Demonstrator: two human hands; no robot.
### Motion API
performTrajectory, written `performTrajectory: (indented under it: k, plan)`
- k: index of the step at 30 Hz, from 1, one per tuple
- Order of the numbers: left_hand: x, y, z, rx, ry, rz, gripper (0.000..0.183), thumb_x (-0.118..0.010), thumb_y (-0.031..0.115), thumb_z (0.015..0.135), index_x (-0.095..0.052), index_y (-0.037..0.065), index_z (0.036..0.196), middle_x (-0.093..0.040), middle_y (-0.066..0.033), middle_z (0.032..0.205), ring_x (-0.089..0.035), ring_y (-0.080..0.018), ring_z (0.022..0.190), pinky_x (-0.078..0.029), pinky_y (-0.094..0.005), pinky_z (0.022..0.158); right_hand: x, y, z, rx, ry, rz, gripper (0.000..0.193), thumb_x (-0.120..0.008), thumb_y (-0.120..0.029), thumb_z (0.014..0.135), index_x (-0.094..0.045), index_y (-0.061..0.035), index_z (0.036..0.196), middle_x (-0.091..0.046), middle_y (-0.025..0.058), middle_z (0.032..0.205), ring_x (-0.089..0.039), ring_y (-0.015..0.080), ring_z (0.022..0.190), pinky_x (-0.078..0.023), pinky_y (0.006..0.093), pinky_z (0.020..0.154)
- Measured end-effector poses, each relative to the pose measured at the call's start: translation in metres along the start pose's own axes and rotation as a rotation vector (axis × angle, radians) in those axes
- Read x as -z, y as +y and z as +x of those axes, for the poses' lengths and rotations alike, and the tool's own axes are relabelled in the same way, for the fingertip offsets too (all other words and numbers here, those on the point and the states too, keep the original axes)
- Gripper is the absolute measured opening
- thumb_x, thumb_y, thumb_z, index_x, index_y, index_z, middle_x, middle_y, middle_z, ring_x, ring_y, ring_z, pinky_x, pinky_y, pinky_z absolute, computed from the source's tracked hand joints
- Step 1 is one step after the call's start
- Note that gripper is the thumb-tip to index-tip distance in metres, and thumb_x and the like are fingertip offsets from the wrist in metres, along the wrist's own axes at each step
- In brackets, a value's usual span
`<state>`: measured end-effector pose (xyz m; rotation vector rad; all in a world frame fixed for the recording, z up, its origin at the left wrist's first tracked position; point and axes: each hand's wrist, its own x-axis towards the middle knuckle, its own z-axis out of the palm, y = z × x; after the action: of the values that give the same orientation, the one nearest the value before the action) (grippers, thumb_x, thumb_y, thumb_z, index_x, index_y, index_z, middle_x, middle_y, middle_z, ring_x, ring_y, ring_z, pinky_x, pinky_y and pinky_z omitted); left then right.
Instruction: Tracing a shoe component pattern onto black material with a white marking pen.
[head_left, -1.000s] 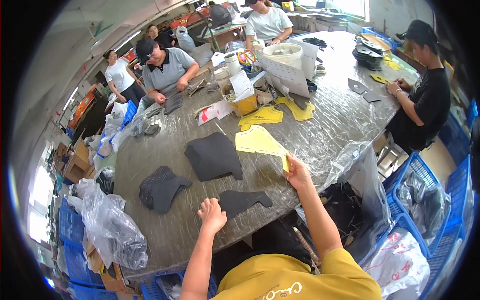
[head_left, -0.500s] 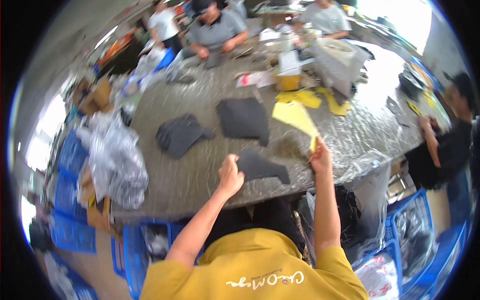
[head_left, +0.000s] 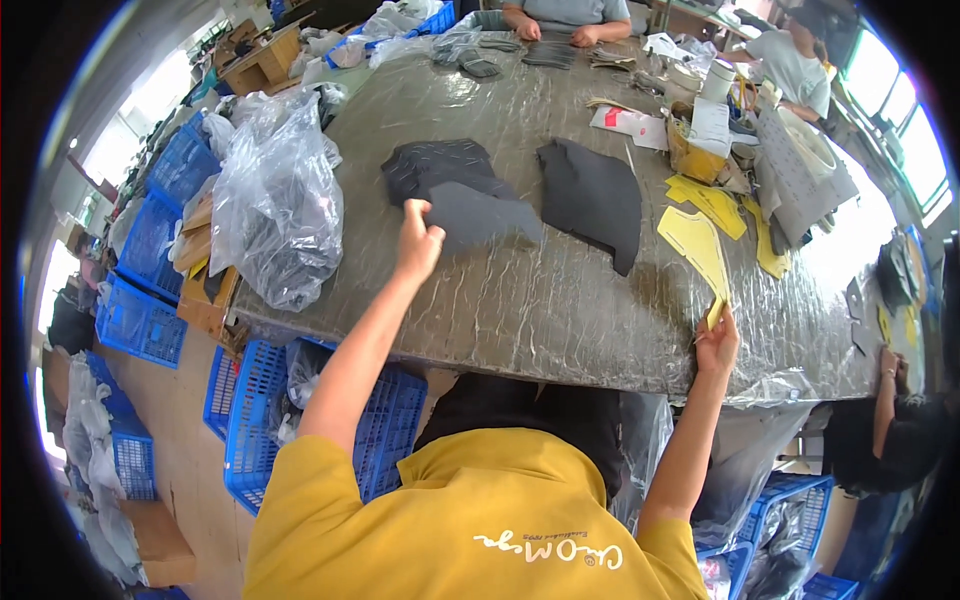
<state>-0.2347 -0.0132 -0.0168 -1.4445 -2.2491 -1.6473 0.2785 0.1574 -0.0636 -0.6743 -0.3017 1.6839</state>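
Note:
My left hand (head_left: 420, 243) pinches the near-left edge of a flat dark grey cut piece (head_left: 490, 217). That piece lies partly over a pile of dark cut pieces (head_left: 440, 160) on the left of the table. To the right, a second dark stack (head_left: 595, 195) rests flat on the tabletop (head_left: 480, 320). Close to the table's front edge, my right hand (head_left: 717, 343) is closed on the narrow end of a yellow pattern template (head_left: 697, 247), which has slots along its wider part. More yellow templates (head_left: 712, 205) lie just beyond it.
A clear plastic bag (head_left: 275, 210) bulges at the table's left edge, above blue crates (head_left: 145, 320). Another blue crate (head_left: 260, 420) stands below the front edge. Tubs and papers (head_left: 705, 135) crowd the far right. Co-workers sit across (head_left: 575, 15) and at the right (head_left: 880, 430).
My left hand has carried the dark grey piece left and farther away, onto the left pile. My right hand still holds the yellow template. The head view has turned.

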Motion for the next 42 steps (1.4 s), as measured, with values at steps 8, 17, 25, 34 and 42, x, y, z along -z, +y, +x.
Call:
performTrajectory:
  k: [8,17,25,34,42]
  plan:
    - [-0.032,0.011,0.029,-0.042,0.120,0.514,0.067,-0.069,0.002,0.078,-0.043,0.005,0.140,-0.046,-0.0181,0.136,-0.045,-0.0382,0.129,-0.037,-0.0521,0.107,0.015,-0.011,-0.006,0.025,-0.055,-0.041,0.031,-0.061,-0.012,0.101,-0.059,-0.0054,0.132,-0.070,0.0037,0.102,-0.059,0.0096,0.072,-0.043,0.0228,0.056]
    - [-0.110,0.061,0.008,-0.448,-0.247,0.132,0.054,-0.059,-0.008,0.074,-0.055,0.003,0.127,-0.053,-0.0195,0.122,-0.051,-0.0398,0.114,-0.041,-0.0476,0.101,0.013,-0.008,-0.011,-0.008,-0.104,-0.050,0.030,-0.059,-0.014,0.103,-0.059,-0.0053,0.131,-0.071,0.0076,0.110,-0.067,0.0157,0.087,-0.055,0.0296,0.069]
    - [-0.112,0.052,-0.015,-0.375,-0.335,0.357,0.033,-0.063,0.004,0.079,-0.057,0.005,0.111,-0.055,-0.0127,0.109,-0.054,-0.0323,0.107,-0.040,-0.0455,0.093,0.010,-0.007,-0.016,0.014,0.030,0.025,0.027,-0.055,-0.010,0.104,-0.057,0.0044,0.126,-0.064,0.0138,0.110,-0.046,0.0091,0.066,-0.040,0.0220,0.053]
    - [-0.050,-0.002,0.013,-0.280,-0.244,0.498,0.029,-0.060,-0.004,0.073,-0.052,0.006,0.100,-0.050,-0.0134,0.103,-0.051,-0.0355,0.099,-0.043,-0.0491,0.084,0.011,-0.011,-0.020,0.048,0.084,-0.042,0.027,-0.055,-0.010,0.103,-0.057,0.0042,0.127,-0.065,0.0171,0.117,-0.047,0.0093,0.066,-0.042,0.0212,0.054]
    - [-0.047,0.020,-0.004,-0.312,-0.316,0.376,0.033,-0.059,-0.008,0.075,-0.053,0.006,0.103,-0.052,-0.0139,0.106,-0.052,-0.0359,0.102,-0.043,-0.0489,0.087,-0.012,-0.005,-0.024,0.058,0.186,-0.120,0.035,-0.060,-0.010,0.102,-0.057,0.0011,0.134,-0.066,0.0037,0.093,-0.046,0.0058,0.061,-0.045,0.0207,0.055]
